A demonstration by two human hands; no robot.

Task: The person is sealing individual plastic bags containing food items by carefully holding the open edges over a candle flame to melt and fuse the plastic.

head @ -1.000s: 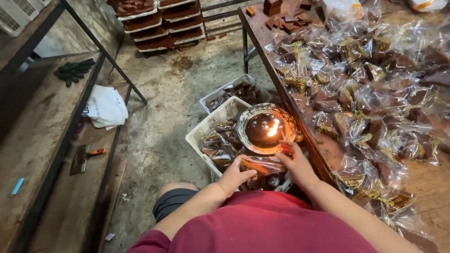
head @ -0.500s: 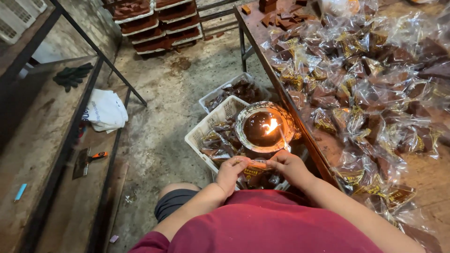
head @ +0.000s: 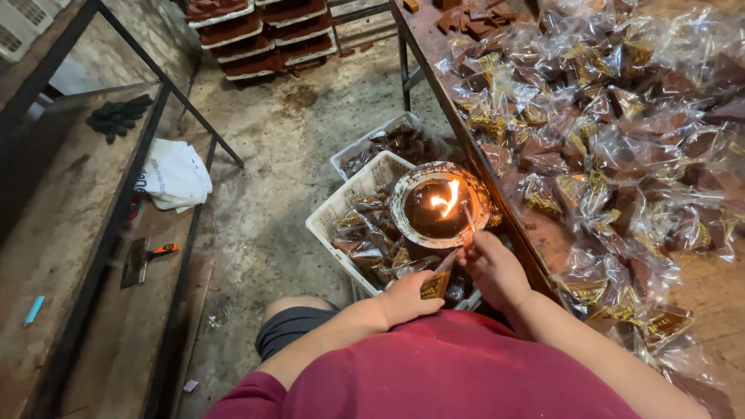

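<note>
My left hand (head: 410,299) and my right hand (head: 490,268) together hold a small clear packet (head: 439,281) with a brown block and a gold label inside. The packet's open top edge reaches up towards a flame (head: 446,203) burning in a round metal bowl (head: 403,225) of dark liquid. The bowl rests on a white plastic basket (head: 332,217) filled with sealed packets, just beyond my hands.
A long table (head: 543,233) on the right is heaped with several clear packets of brown blocks (head: 621,147). A second white basket (head: 392,140) stands behind the first. Stacked trays (head: 264,39) stand at the back. On the left is a metal shelf with a white cloth (head: 174,174), gloves (head: 116,116) and a scraper (head: 143,260).
My hands have drawn slightly closer to my body and the packet's top edge now points up at the bowl's rim. The flame keeps flickering.
</note>
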